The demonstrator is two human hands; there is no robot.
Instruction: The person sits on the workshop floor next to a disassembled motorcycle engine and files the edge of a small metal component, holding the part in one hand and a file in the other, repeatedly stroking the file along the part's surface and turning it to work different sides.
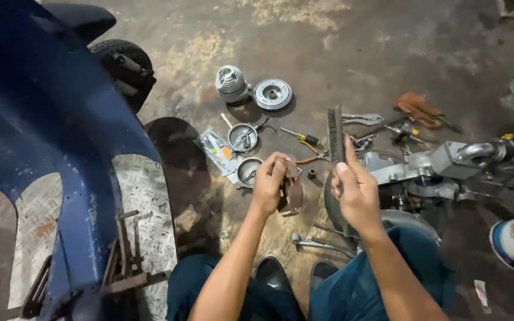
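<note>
My left hand [270, 181] grips a curved, rusty brown brake shoe [293, 191] held in front of me above the floor. My right hand [355, 190] is closed around the handle of a long wire brush [334, 134] that points up and away, its bristle head just right of the shoe. Both forearms reach out over my knees in dark blue trousers.
A blue scooter body [43, 137] with checker-plate footboards fills the left. On the stained concrete floor lie a finned cylinder [231, 82], a round drum [272, 94], two small bowls [243, 137] of parts, a screwdriver [300, 137], pliers, a rag, and an engine casing [423, 169] at right.
</note>
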